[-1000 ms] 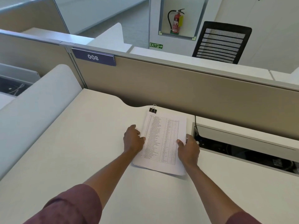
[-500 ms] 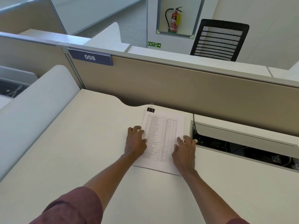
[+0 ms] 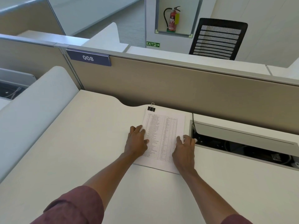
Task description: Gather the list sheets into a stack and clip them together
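A stack of white list sheets (image 3: pixel 163 135) with printed table rows lies flat on the white desk (image 3: pixel 80 151), near the beige partition. A black binder clip (image 3: pixel 151 108) with silver handles sits at the stack's top left corner. My left hand (image 3: pixel 136 141) rests palm down on the left edge of the sheets, fingers spread. My right hand (image 3: pixel 184 149) lies flat on the right edge, fingers apart. Neither hand grips anything.
A beige partition (image 3: pixel 178 84) labelled 008 stands just behind the sheets. An open cable tray (image 3: pixel 242 143) with its raised lid is set into the desk right of the stack. A white curved divider (image 3: pixel 32 102) borders the left. A black mesh chair (image 3: pixel 218 39) stands beyond the partition.
Both hands went from gripping the stack's side edges to lying flat on it. The sheets settled flat on the desk.
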Demonstrator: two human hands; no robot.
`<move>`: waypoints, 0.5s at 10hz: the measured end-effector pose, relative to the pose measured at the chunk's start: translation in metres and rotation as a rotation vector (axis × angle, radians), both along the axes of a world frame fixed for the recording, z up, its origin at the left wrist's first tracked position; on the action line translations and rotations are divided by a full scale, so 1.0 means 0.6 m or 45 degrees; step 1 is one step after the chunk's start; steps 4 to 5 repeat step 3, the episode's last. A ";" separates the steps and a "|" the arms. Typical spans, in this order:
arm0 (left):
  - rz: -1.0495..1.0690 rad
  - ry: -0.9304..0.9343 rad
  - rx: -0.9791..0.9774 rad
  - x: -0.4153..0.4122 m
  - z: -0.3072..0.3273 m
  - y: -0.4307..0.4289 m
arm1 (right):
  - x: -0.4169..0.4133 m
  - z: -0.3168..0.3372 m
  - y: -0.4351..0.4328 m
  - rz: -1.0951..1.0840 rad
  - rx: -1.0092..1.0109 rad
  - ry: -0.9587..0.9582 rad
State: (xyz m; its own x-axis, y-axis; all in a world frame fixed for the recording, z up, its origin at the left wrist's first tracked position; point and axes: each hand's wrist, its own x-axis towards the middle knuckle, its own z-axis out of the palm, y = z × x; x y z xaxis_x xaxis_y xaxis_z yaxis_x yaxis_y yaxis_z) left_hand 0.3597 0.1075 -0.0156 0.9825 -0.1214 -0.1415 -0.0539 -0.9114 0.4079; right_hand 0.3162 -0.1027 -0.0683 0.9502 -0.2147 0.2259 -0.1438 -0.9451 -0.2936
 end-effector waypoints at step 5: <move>0.118 -0.144 -0.040 -0.044 0.027 -0.008 | -0.017 0.053 -0.020 0.027 0.113 0.106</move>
